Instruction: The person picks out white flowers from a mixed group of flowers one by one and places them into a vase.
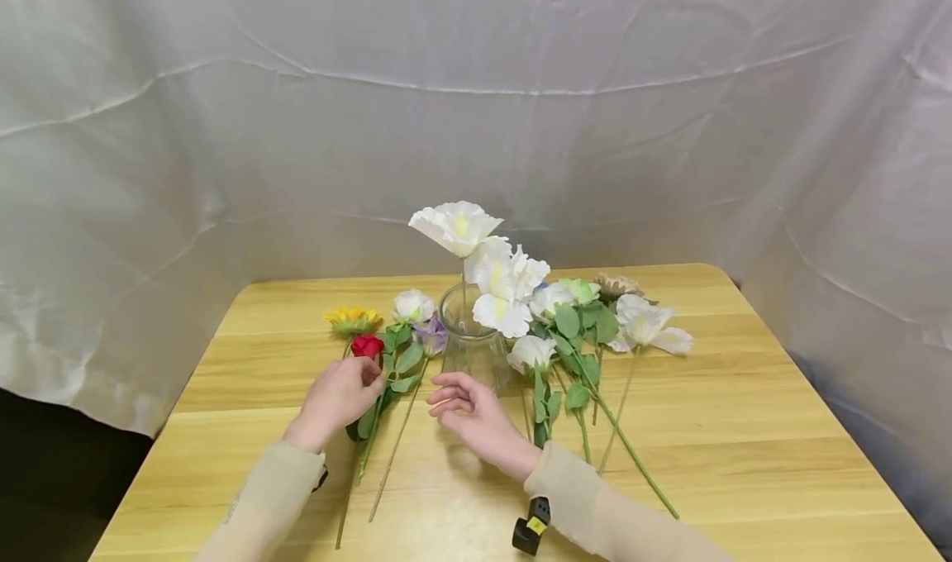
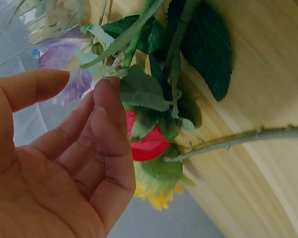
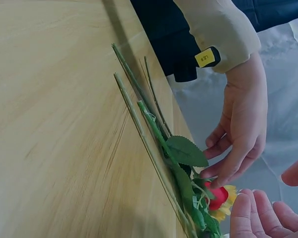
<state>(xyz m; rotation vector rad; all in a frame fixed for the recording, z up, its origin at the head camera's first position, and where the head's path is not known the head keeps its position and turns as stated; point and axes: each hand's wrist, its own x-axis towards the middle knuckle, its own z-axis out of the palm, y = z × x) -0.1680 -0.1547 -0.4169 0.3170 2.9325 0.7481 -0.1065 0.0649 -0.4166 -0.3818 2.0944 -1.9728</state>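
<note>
Using the glass vase as clock centre, 12 at the far edge of the table, the left hand is seen at 8, right beside the red rose, which is laid at 9. Its fingers are loosely bent, a narrow gap is left between thumb and fingertips, nothing is gripped; whether petals or leaves are touched can't be told. The right hand is held at 6, fingers relaxed, thumb spread wide of them, nothing pinched; contact with the glass can't be judged. One broad white flower is stood upright in the vase; ruffled white blooms are seen by the rim at 1, stems not traceable. The yellow flower is laid just behind the rose, the white rose at 10, the purple flower at 9, near the glass. Leafy stems are spread at 3, with the brown flower placed between 2 and 3.
</note>
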